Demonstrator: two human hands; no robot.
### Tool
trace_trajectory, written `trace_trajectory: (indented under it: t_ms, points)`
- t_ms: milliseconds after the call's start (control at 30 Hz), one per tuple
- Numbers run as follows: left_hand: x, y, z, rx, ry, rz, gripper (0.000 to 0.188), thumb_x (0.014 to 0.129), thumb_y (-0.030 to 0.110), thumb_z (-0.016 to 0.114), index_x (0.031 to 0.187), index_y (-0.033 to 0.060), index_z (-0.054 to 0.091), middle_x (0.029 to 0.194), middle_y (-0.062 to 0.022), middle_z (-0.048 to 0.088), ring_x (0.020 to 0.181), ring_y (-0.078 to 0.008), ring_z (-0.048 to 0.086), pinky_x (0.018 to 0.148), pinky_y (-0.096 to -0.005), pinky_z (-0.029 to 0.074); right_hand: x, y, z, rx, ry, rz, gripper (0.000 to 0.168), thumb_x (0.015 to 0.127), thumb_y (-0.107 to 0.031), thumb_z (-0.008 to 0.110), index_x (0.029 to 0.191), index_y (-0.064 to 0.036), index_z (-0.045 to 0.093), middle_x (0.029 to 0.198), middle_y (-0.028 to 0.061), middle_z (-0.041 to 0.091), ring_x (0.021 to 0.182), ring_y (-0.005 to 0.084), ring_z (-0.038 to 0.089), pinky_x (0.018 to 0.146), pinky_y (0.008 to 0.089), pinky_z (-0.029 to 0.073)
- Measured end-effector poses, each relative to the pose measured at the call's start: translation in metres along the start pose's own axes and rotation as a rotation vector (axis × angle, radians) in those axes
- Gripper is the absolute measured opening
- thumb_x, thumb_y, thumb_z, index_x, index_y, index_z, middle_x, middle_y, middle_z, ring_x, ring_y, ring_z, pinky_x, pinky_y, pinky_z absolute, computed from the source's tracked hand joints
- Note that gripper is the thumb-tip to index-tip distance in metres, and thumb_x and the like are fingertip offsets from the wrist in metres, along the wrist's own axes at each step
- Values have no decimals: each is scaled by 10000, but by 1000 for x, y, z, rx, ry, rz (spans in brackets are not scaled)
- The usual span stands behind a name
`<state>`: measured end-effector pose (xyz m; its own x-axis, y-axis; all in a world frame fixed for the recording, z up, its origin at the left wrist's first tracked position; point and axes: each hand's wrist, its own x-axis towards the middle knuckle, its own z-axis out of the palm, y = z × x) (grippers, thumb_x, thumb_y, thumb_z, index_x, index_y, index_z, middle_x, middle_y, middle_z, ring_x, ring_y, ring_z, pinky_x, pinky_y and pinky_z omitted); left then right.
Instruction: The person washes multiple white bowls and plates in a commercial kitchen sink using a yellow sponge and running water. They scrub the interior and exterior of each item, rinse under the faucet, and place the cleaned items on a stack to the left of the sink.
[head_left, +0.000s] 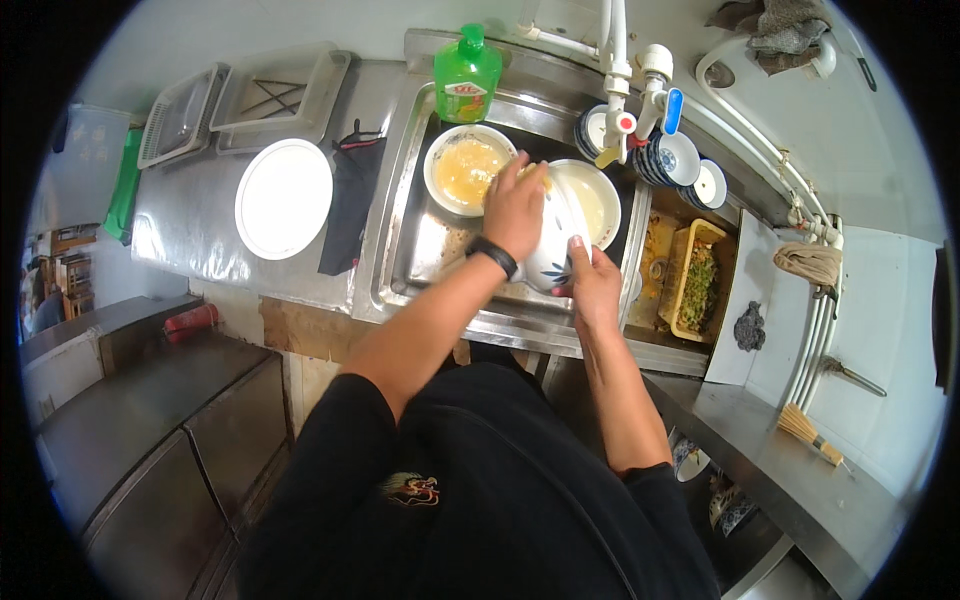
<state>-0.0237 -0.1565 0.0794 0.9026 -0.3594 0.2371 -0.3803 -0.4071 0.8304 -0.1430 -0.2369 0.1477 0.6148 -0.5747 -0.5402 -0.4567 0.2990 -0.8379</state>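
Note:
Over a stainless steel sink (435, 255), my right hand (598, 289) grips the rim of a white bowl with a blue leaf pattern (551, 232), which is tilted on its side. My left hand (517, 206) is pressed to the upper part of this bowl; something yellowish shows by its fingers, too hidden to name. Behind the left hand, a round bowl of yellowish, foamy liquid (466, 169) sits in the sink. Another bowl with pale, cloudy liquid (592, 199) stands partly behind the tilted bowl. A green pump bottle (466, 82) is at the sink's back left corner.
A white oval plate (283, 199), a dark cloth (351, 202) and plastic baskets (277, 90) lie on the left counter. Taps (621, 124) hang over stacked blue-and-white bowls (675, 159). A yellow basket of food scraps (697, 285) stands at right; a bamboo brush (810, 433) lies on the lower ledge.

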Motion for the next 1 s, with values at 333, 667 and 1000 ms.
trace_trajectory:
  t_ms: [333, 667, 1000]
  points:
    - [17, 17, -26, -211, -232, 206, 391, 972, 148, 438, 1329, 14, 520, 1403, -201, 488, 1334, -351, 430, 1108, -413, 342, -4, -19, -11, -83, -38, -19, 343, 975, -326, 594, 1073, -3, 658, 815, 23, 657, 621, 87, 587, 472, 240, 492]
    - [15, -53, -11, -1596, -633, -1050, 518, 1002, 410, 447, 1411, 92, 461, 1410, -136, 506, 1289, -275, 490, 1107, -430, 373, -2, 12, -45, 281, -165, -43, 388, 947, -334, 625, 1104, 21, 631, 864, 73, 685, 602, 128, 609, 461, 253, 508]
    - [34, -46, -41, -1010, -511, -488, 468, 990, 256, 520, 1396, 30, 459, 1381, -170, 523, 1252, -313, 512, 1062, -424, 404, 19, -17, -52, 101, -349, 213, 512, 921, -430, 637, 1154, 24, 593, 998, 111, 683, 786, 201, 683, 524, 320, 569]
